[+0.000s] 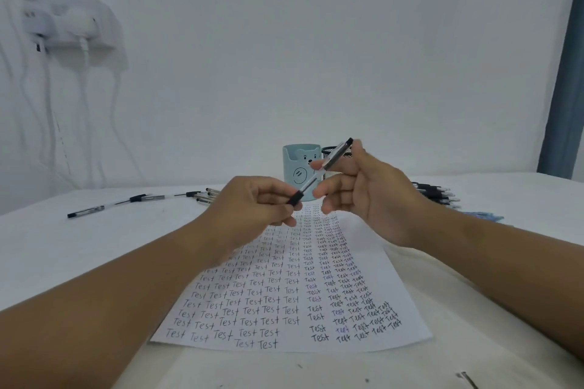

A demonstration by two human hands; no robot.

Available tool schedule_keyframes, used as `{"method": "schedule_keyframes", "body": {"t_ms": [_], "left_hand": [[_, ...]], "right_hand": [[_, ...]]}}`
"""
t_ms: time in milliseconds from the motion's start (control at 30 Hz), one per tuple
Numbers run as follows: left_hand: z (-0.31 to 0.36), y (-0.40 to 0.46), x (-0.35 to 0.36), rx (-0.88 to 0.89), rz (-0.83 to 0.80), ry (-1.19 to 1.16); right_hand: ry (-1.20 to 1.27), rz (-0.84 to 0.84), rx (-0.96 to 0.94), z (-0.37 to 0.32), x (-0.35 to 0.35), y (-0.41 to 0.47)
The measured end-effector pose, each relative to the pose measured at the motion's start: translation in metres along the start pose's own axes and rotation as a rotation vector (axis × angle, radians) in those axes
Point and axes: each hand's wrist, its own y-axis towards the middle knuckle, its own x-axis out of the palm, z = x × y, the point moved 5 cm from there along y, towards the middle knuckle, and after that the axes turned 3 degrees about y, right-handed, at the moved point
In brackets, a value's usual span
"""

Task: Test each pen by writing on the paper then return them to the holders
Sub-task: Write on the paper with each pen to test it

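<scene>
Both hands hold one clear pen (pixel 319 175) with black ends, raised and tilted above the paper. My left hand (pixel 252 204) pinches the black cap at its lower end. My right hand (pixel 369 189) grips the upper part of the barrel. Below lies a white paper (pixel 290 297) covered in rows of the word "Test". A light blue bear-face holder (pixel 298 167) stands behind the hands, with a black mesh holder (pixel 331 151) partly hidden beside it.
Several loose pens (pixel 110 204) lie on the white table at the left, and a pile of pens (pixel 437 194) lies at the right behind my right wrist. A wall socket with hanging cables (pixel 69 25) is at the far left. A blue curtain (pixel 565 73) hangs at right.
</scene>
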Motion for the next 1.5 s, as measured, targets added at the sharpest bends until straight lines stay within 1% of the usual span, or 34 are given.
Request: {"method": "schedule_keyframes", "body": {"t_ms": [133, 233, 367, 467, 533, 600, 633, 667, 700, 733, 800, 867, 933, 1067, 1233, 1367, 1500], "left_hand": [[-0.001, -0.004, 0.004, 0.038, -0.019, 0.020], [0.001, -0.006, 0.005, 0.081, 0.001, 0.066], [0.006, -0.007, 0.005, 0.092, 0.033, 0.057], [0.012, -0.008, 0.008, 0.123, 0.040, 0.083], [0.015, -0.009, 0.012, 0.157, 0.004, 0.116], [0.012, -0.008, 0.014, 0.158, -0.082, 0.169], [0.009, -0.009, 0.014, 0.145, -0.144, 0.234], [0.005, -0.009, 0.014, 0.120, -0.211, 0.320], [-0.001, -0.010, 0.013, 0.082, -0.281, 0.408], [-0.006, -0.011, 0.013, 0.047, -0.353, 0.482], [-0.012, -0.011, 0.016, 0.022, -0.465, 0.579], [-0.014, -0.008, 0.018, 0.019, -0.484, 0.601], [-0.016, -0.004, 0.020, 0.024, -0.468, 0.582], [-0.019, -0.002, 0.022, 0.013, -0.490, 0.595], [-0.022, 0.000, 0.020, -0.005, -0.491, 0.597], [-0.021, -0.001, 0.020, 0.002, -0.495, 0.601], [-0.021, 0.000, 0.019, 0.004, -0.492, 0.619]], "right_hand": [[0.035, -0.002, 0.041, -0.004, -0.001, 0.001], [0.062, 0.000, 0.068, -0.005, -0.001, -0.002], [0.067, -0.028, 0.039, -0.005, -0.008, -0.004], [-0.018, -0.024, 0.005, -0.005, -0.003, -0.005], [-0.171, 0.026, -0.073, -0.006, 0.000, -0.006], [-0.260, 0.117, -0.153, -0.012, -0.002, -0.008], [-0.259, 0.166, -0.159, -0.015, -0.004, -0.010], [-0.206, 0.186, -0.149, -0.019, -0.007, -0.011], [-0.148, 0.178, -0.124, -0.024, -0.008, -0.013], [-0.091, 0.135, -0.095, -0.028, -0.006, -0.015], [-0.077, -0.014, -0.003, -0.031, 0.001, -0.022], [-0.143, -0.171, 0.080, -0.021, 0.008, -0.033], [-0.202, -0.233, 0.113, -0.005, 0.013, -0.047], [-0.369, -0.147, 0.024, 0.006, 0.009, -0.063], [-0.467, -0.223, 0.002, -0.003, 0.013, -0.077], [-0.618, -0.199, -0.053, -0.003, 0.006, -0.077], [-0.686, -0.163, -0.077, -0.001, 0.005, -0.076]]}}
